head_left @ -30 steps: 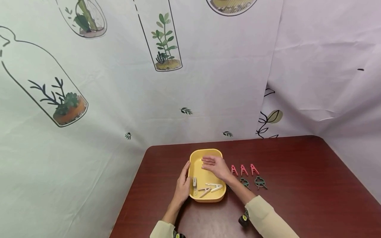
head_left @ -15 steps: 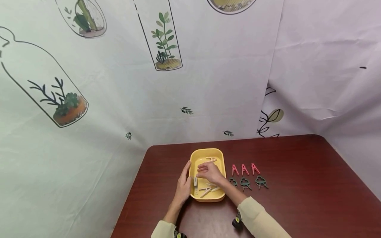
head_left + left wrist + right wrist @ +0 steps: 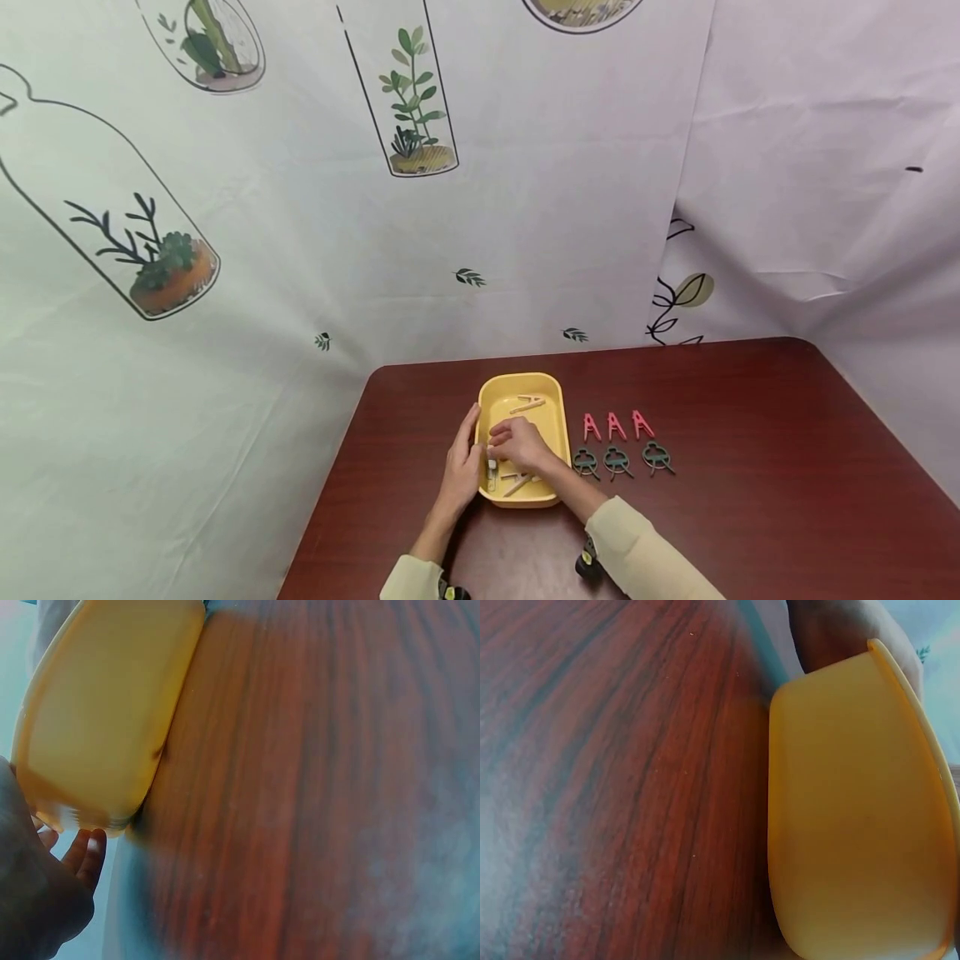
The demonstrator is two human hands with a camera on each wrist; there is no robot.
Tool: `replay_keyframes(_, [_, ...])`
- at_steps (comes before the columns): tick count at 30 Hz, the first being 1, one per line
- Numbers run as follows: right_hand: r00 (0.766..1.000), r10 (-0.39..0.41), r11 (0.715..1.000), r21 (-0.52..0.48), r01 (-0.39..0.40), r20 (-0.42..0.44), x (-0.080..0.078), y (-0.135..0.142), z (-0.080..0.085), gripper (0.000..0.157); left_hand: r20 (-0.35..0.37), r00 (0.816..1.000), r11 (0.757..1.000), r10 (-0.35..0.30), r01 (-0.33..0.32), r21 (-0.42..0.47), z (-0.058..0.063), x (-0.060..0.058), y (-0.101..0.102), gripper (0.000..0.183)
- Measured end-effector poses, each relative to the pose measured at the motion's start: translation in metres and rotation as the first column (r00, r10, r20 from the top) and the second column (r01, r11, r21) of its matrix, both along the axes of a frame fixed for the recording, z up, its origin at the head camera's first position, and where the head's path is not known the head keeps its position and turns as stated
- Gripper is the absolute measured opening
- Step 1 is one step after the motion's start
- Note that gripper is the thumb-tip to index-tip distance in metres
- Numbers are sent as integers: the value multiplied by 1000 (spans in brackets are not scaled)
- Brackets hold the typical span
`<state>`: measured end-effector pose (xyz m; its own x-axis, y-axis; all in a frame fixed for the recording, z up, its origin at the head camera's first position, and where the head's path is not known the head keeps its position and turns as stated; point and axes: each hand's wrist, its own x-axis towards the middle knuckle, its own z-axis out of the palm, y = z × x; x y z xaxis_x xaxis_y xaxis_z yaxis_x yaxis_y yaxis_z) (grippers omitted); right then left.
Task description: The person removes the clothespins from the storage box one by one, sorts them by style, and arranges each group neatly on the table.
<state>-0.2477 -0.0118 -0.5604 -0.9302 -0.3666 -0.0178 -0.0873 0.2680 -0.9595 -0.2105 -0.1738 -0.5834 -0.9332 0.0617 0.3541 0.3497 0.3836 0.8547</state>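
Observation:
A yellow basin (image 3: pixel 558 433) sits on the table. My left hand (image 3: pixel 459 471) lies along its left side, fingers fairly straight against the outer wall and thumb by the rim. In the left wrist view the left hand (image 3: pixel 45 892) has fingertips at the basin's end. My right hand (image 3: pixel 517 443) reaches inside with curled fingers. Its fingertips are over the top of a narrow pale clip (image 3: pixel 492 477) by the left wall; whether they pinch it is hidden. A beige clip (image 3: pixel 517 483) lies near the front, partly hidden by the right hand, and another pale clip (image 3: pixel 528 403) lies at the back.
Right of the basin, three red clips (image 3: pixel 616 427) stand in a row on the dark red table (image 3: pixel 720 467). In front of them lie three dark green ring-shaped clips (image 3: pixel 617 461). A printed cloth (image 3: pixel 510 233) hangs behind the table.
My right hand has moved from the basin's back part to its left front, and its fingers have curled. A pale clip now shows at the back. The left hand has stayed in place.

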Motion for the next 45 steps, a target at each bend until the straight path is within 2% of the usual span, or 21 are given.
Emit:
replay_keyframes(9, [1000,8,999,49,-7,-13,2,-1,0,37,2,1000,1000,-1,1,7,1,0,1,66])
replay_keyframes(16, [999,41,999,32,-41,0,5,1,3,36,-20,1000,1000,0,0,7,0,0,1,66])
replay_keyframes(24, [998,34,999,6,-35,49,6,1,7,37,-42,999,1000,24,-23,7,-1,-1,3,67])
replay_keyframes(27, [998,31,999,8,-31,59,6,1,6,37,-60,997,999,42,-42,8,4,3,8,66])
replay_keyframes(35, [998,32,999,-11,-32,51,6,3,6,34,-46,999,999,17,-16,29,38,21,15,64])
replay_keyframes(40, [999,26,999,-26,-25,40,5,4,6,30,-47,999,999,11,-9,41,41,23,16,62])
replay_keyframes(45, [999,11,999,-53,-9,33,5,4,6,34,-54,998,999,18,-16,37,40,23,16,61])
